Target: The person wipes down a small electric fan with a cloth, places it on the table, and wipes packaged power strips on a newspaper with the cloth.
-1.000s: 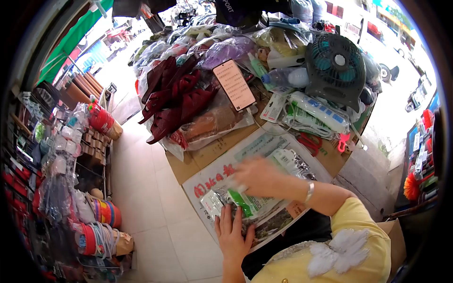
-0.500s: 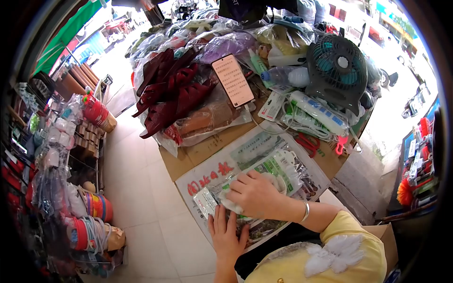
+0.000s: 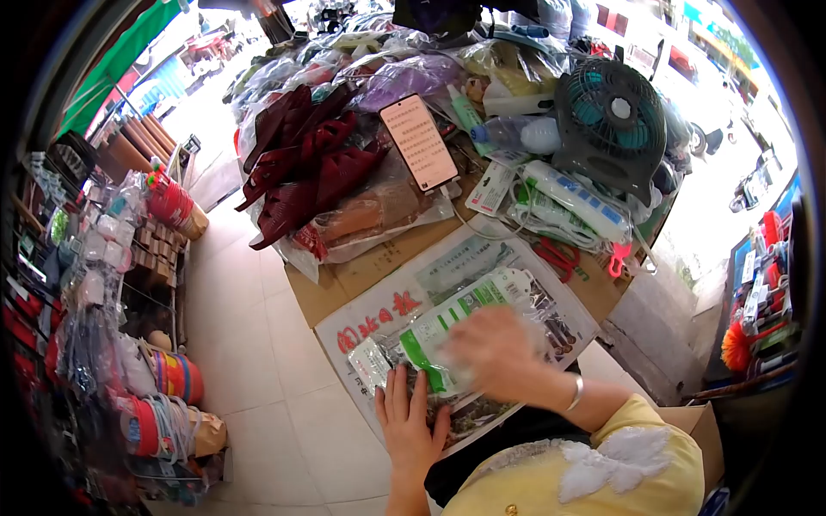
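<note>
A green-and-white plastic packet [image 3: 465, 315] lies slantwise on a newspaper [image 3: 366, 311] with red lettering. My left hand [image 3: 408, 423] rests flat at the packet's lower left end, fingers stretched out and touching its edge. Over the packet's middle and right part is my right hand [image 3: 497, 348], smeared by motion. Something whitish shows blurred beside its fingers; whether the hand grips it cannot be made out. A silvery bangle [image 3: 576, 392] circles the right wrist.
Beyond the newspaper are a lit phone [image 3: 419, 143], dark red slippers [image 3: 297, 172], a plastic bottle [image 3: 516, 136], a dark fan [image 3: 613, 129], a wrapped white power strip [image 3: 575, 202] and red scissors [image 3: 557, 258]. Shelved goods [image 3: 163, 258] stand at left.
My right hand has moved right and slightly down across the packet, uncovering its green-and-white middle. My left hand stays nearly in place.
</note>
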Motion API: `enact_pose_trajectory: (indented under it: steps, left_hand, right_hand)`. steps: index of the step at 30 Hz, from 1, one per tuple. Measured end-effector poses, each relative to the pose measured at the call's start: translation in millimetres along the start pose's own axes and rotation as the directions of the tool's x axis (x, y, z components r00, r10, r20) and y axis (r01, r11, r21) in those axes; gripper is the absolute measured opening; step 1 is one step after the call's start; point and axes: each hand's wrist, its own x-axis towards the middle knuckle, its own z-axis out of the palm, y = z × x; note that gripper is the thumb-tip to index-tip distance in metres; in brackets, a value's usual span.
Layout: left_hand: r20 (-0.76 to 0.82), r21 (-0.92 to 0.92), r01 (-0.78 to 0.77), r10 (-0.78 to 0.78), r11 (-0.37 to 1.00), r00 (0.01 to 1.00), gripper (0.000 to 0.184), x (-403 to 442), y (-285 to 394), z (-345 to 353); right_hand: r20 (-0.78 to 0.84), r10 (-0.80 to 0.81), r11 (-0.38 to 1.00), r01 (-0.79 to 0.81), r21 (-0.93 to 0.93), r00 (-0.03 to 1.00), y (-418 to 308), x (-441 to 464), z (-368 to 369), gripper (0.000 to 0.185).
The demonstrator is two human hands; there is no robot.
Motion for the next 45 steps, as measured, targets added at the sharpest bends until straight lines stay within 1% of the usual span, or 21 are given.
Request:
enact_pose_trajectory:
  steps: [2,5,8,10,11,13,14,15,17,19,20,22,26,28,29,31,34,37,39,43,45]
  left_hand:
    - [-0.002,0.025,-0.004,0.004,1.0,1.0,0.063,-2.2,-3.1,2.6]
    - [0.028,0.007,-0.007,0.007,1.0,1.0,0.062,-6.1,-6.8,3.1]
    - [0.014,0.025,0.001,-0.002,1.0,1.0,0.064,-0.1,1.9,-2.1]
    - [0.001,-0.003,-0.006,0.006,1.0,1.0,0.065,-0.5,1.0,-2.1]
    - [-0.009,-0.02,-0.012,0.012,1.0,1.0,0.066,-1.0,0.5,-2.2]
    - [-0.009,-0.022,-0.016,0.016,1.0,1.0,0.066,-0.9,-0.2,-2.3]
    - [-0.006,-0.02,-0.021,0.021,1.0,1.0,0.066,-0.4,-0.2,-2.3]
    - [-0.008,-0.02,-0.022,0.022,1.0,1.0,0.066,-0.2,0.1,-2.1]
    - [-0.013,-0.013,-0.008,0.007,1.0,1.0,0.066,-0.4,1.0,-1.1]
    - [0.011,0.016,-0.015,0.015,1.0,1.0,0.065,-1.8,-1.7,-1.1]
    - [0.028,0.042,-0.019,0.018,0.999,0.999,0.064,-2.4,-3.4,-0.5]
    - [0.028,0.021,-0.018,0.017,1.0,0.999,0.065,-5.7,-6.0,1.6]
    - [0.003,0.013,0.001,-0.001,1.0,1.0,0.066,-1.1,2.7,-3.0]
    - [-0.016,-0.002,-0.003,0.003,1.0,1.0,0.064,-0.8,1.7,-2.0]
    - [-0.028,-0.01,-0.007,0.007,1.0,1.0,0.063,-1.0,1.0,-2.0]
    - [-0.04,-0.016,-0.017,0.017,1.0,0.999,0.063,-0.5,0.3,-2.3]
    - [-0.042,-0.032,-0.017,0.016,0.999,0.999,0.063,0.3,-1.1,-1.4]
    - [-0.043,-0.04,-0.005,0.004,0.999,0.999,0.063,-1.9,-3.4,1.4]
    - [-0.056,-0.029,-0.007,0.005,1.0,0.998,0.061,-2.4,-3.8,3.0]
    - [-0.092,-0.021,-0.036,0.034,0.999,0.995,0.056,-4.5,-3.9,1.3]
    - [-0.097,-0.031,-0.032,0.029,0.999,0.995,0.059,-4.4,-0.6,0.1]
  right_hand:
    - [-0.124,-0.122,0.986,0.134,0.094,0.985,-36.6,6.8,14.9,0.026]
    - [-0.127,-0.173,0.975,0.188,0.121,0.977,-35.0,7.8,10.7,0.031]
    - [-0.17,-0.031,0.986,0.058,0.158,0.985,4.8,-6.8,-5.0,0.033]
    - [-0.161,0.089,0.995,-0.095,-0.031,0.983,31.1,-16.1,-18.5,0.037]
    - [-0.159,0.087,0.995,-0.094,-0.036,0.983,45.1,-21.2,-20.7,0.037]
    - [-0.26,0.297,0.95,-0.313,-0.023,0.919,65.8,-27.8,-19.1,0.033]
    - [-0.259,0.314,0.941,-0.335,-0.039,0.914,60.3,-24.7,-18.8,0.026]
    - [-0.26,0.313,0.942,-0.334,-0.04,0.914,49.7,-20.1,-16.0,0.026]
    - [-0.122,0.121,0.99,-0.13,-0.062,0.985,18.5,-9.5,-5.8,0.022]
    - [-0.074,-0.04,0.993,0.049,0.11,0.996,-18.0,0.9,4.0,0.033]
    - [-0.081,-0.039,0.993,0.048,0.112,0.996,-30.1,3.1,7.8,0.033]
    - [-0.116,-0.203,0.974,0.213,0.075,0.972,-44.4,6.7,12.7,0.038]
    - [-0.122,-0.018,0.984,0.04,0.173,0.992,6.9,-4.1,2.3,0.031]
    - [-0.155,0.131,0.99,-0.137,-0.028,0.979,33.3,-11.4,-15.4,0.025]
    - [-0.156,0.128,0.99,-0.135,-0.033,0.979,47.0,-17.3,-19.3,0.025]
    - [-0.275,0.305,0.947,-0.322,-0.019,0.912,68.4,-26.1,-17.2,0.024]
    - [-0.219,0.271,0.959,-0.283,-0.024,0.937,45.6,-20.9,-3.5,0.023]
    - [-0.156,0.121,0.991,-0.129,-0.038,0.98,-9.4,-5.5,6.7,0.02]
    - [-0.139,-0.066,0.994,0.076,0.072,0.988,-33.2,-1.5,12.8,0.018]
    - [-0.18,-0.037,0.993,0.057,0.104,0.983,-14.4,-4.7,2.0,0.016]
    - [-0.231,0.117,0.993,-0.116,0.021,0.966,14.0,-15.1,-4.0,0.018]
